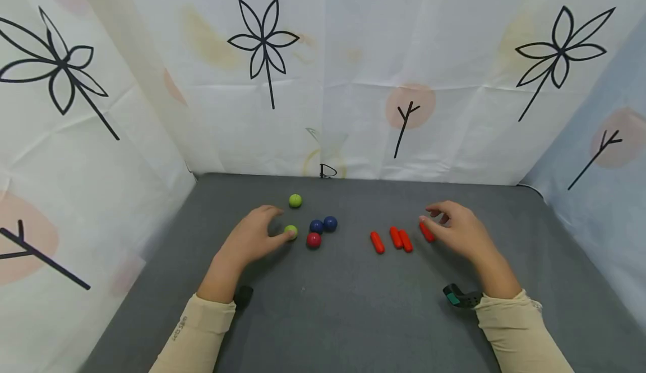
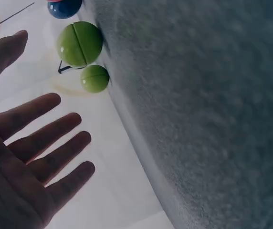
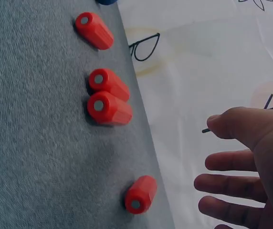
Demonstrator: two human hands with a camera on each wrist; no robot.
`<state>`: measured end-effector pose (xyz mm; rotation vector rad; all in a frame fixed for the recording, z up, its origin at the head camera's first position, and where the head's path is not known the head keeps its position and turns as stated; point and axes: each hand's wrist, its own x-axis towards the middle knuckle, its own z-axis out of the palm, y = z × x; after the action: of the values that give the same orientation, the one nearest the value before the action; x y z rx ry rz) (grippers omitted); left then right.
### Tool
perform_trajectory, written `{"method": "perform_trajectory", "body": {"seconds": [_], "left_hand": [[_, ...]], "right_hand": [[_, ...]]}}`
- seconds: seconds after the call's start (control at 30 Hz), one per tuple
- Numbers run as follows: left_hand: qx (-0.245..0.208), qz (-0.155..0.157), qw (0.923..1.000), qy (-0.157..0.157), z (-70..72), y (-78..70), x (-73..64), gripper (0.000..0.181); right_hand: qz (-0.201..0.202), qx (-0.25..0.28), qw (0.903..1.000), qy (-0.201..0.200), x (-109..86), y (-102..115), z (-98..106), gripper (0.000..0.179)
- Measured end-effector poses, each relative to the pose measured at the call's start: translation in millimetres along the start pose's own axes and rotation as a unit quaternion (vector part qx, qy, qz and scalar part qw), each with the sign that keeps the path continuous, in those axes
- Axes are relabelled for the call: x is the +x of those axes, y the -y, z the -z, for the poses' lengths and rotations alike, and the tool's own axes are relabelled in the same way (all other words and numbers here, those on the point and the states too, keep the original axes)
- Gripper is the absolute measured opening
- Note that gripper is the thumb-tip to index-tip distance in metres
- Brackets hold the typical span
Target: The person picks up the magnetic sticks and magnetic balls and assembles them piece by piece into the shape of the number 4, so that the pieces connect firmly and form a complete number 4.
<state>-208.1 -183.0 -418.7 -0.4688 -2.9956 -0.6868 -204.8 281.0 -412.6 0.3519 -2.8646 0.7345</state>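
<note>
My left hand (image 1: pixel 254 238) hovers at the left of a group of balls, fingers spread and nothing held. Nearest to it is a green ball (image 2: pixel 80 44), which the thumb tip partly overlaps in the head view. A second green ball (image 1: pixel 295 200) lies farther back. Two blue balls (image 1: pixel 330 224) and a red ball (image 1: pixel 313 240) sit close together just right of the thumb. On the right side, my right hand (image 1: pixel 461 231) is held with relaxed fingers near a red stick with a grey end (image 3: pixel 141 194). Several more such red sticks (image 3: pixel 110 109) lie to its left.
The grey tabletop (image 1: pixel 343 317) runs back to a white patterned cloth (image 1: pixel 353 36), with more cloth at both sides. A dark band with a green patch (image 1: pixel 459 297) sits at the right wrist, and a dark strap (image 1: pixel 243 296) at the left one.
</note>
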Motion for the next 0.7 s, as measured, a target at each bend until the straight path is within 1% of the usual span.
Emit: {"method": "perform_trajectory", "body": {"seconds": [0.13,0.23,0.33,0.43,0.5,0.63,0.7], "left_hand": [[-0.032,-0.010,0.9994,0.004,1.2,-8.0,0.7,0.067],[-0.053,-0.020,0.9984,0.004,1.5,-17.3,4.6,0.064],[-0.070,-0.028,0.9971,0.011,-0.4,-29.2,10.8,0.062],[-0.084,-0.035,0.9956,0.021,-5.1,-42.7,19.1,0.061],[-0.100,-0.037,0.9941,0.023,-8.7,-52.3,24.3,0.060],[-0.126,-0.037,0.9911,0.019,-13.6,-69.1,34.1,0.060],[-0.134,-0.033,0.9902,0.020,-15.0,-75.2,38.6,0.060]], "right_hand": [[0.008,0.039,0.9992,0.000,1.3,8,-4,0.038],[0.024,0.068,0.9974,0.003,2.7,18,-10,0.031],[0.046,0.086,0.9951,0.015,5.5,30,-19,0.025],[0.064,0.090,0.9935,0.028,6.8,43,-28,0.023],[0.071,0.082,0.9935,0.035,5.7,51,-34,0.023],[0.072,0.057,0.9952,0.036,1.5,66,-45,0.026],[0.070,0.055,0.9954,0.037,0.3,72,-50,0.025]]}}
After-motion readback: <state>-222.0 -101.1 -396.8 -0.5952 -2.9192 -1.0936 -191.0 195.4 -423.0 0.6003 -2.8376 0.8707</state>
